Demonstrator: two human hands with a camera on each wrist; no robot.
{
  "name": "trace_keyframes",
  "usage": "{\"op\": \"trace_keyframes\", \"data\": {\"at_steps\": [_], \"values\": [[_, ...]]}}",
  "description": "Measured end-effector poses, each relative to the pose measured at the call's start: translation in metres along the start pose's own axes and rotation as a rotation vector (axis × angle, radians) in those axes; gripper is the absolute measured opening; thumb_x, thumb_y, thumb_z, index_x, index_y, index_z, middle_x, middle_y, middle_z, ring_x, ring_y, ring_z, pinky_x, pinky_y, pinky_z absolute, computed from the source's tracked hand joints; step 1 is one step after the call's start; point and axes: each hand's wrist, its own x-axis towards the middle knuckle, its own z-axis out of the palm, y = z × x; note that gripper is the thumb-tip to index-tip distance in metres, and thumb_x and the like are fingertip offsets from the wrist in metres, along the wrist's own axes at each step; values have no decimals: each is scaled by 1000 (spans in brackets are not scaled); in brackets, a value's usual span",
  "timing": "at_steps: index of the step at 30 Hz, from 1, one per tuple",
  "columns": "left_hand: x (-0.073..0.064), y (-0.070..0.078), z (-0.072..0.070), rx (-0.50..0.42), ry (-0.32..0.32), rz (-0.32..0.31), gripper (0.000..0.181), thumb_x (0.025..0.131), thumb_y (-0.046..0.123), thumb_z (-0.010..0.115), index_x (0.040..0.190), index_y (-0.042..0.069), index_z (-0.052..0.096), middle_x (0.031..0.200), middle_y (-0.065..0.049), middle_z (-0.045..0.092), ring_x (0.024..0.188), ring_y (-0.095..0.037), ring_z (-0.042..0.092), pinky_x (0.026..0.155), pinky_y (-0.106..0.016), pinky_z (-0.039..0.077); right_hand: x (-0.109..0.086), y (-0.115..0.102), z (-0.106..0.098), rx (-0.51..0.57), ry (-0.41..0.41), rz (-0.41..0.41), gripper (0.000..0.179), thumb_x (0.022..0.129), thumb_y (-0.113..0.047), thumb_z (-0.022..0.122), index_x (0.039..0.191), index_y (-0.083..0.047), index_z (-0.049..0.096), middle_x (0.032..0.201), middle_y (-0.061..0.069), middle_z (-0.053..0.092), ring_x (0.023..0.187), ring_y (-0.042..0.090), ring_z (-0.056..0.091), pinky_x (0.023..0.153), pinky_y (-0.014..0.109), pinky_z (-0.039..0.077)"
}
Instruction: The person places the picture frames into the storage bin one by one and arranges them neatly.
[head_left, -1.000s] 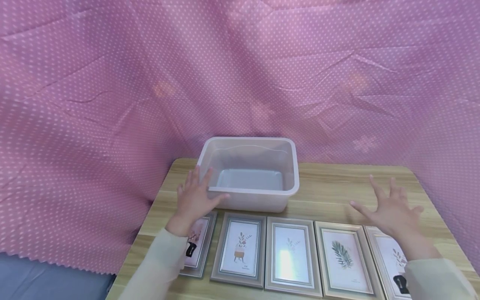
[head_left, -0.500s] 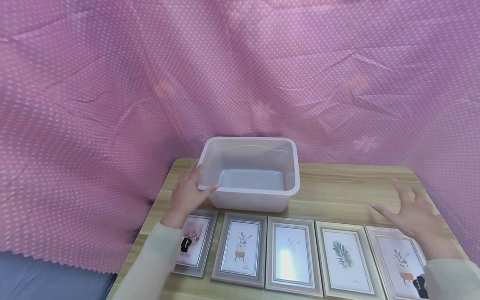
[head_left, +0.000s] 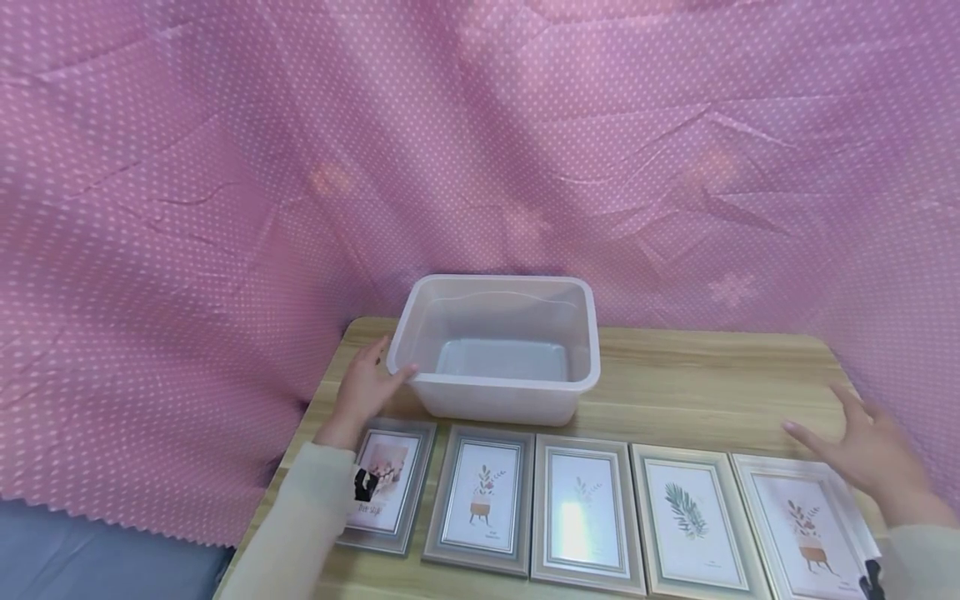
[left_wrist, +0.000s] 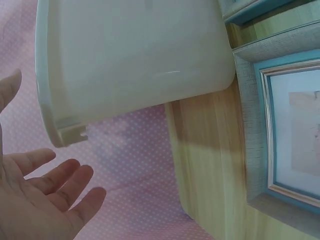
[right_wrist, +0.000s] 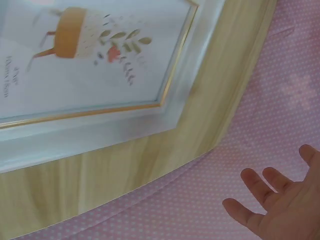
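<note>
A pale plastic bin (head_left: pixel 495 402) stands at the back of the wooden table, with nothing inside. My left hand (head_left: pixel 364 390) is spread at the bin's left front corner; in the left wrist view the fingers (left_wrist: pixel 67 187) are apart from the bin wall (left_wrist: pixel 140 60). Above the table's right side hovers my right hand (head_left: pixel 870 446), fingers spread and holding nothing. It is nearest to the rightmost picture frame (head_left: pixel 806 529), which shows a potted plant. The leftmost picture frame (head_left: pixel 390 483), with a pink print, lies partly under my left forearm.
Between the outer two, a grey frame (head_left: pixel 480 500), a glare-struck frame (head_left: pixel 587 512) and a leaf-print frame (head_left: pixel 690 521) lie in a row along the front. Pink dotted cloth (head_left: pixel 525 167) hangs behind and beside the wooden table (head_left: pixel 690 375).
My right hand has moved right and toward the table's right edge. My left hand has drawn slightly left and down from the bin's front rim. The frames lie unmoved.
</note>
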Motion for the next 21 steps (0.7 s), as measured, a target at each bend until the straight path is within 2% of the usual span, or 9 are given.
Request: {"op": "trace_keyframes", "data": {"at_steps": [4, 9, 15, 21], "values": [[1, -3, -2, -110, -25, -80, 75, 88, 34, 68, 143, -4, 34, 137, -27, 43, 119, -41, 46, 98, -52, 42, -3, 17, 4, 39, 7, 15, 100, 91, -58, 50, 147, 4, -5, 127, 55, 13, 107, 74, 18, 70, 83, 24], [2, -9, -3, -214, -18, -160, 72, 88, 30, 69, 144, -2, 35, 135, -24, 47, 118, -37, 49, 97, -47, 44, -9, 38, 9, 95, -20, 36, 99, 93, -55, 49, 143, 14, -2, 126, 55, 14, 110, 73, 15, 73, 83, 23], [3, -13, -2, -333, -1, -196, 69, 87, 23, 72, 141, -3, 39, 132, -24, 50, 117, -36, 52, 97, -44, 45, -14, 60, 17, 177, -81, 71, 101, 94, -55, 47, 138, 20, -4, 127, 56, 7, 110, 74, 10, 75, 84, 22], [5, -15, -2, -493, -28, -230, 62, 89, 17, 69, 140, -4, 41, 132, -23, 51, 115, -33, 54, 89, -35, 52, -15, 73, 25, 159, -146, 54, 100, 95, -55, 44, 133, 26, -1, 116, 59, 20, 102, 72, 27, 72, 79, 34]]}}
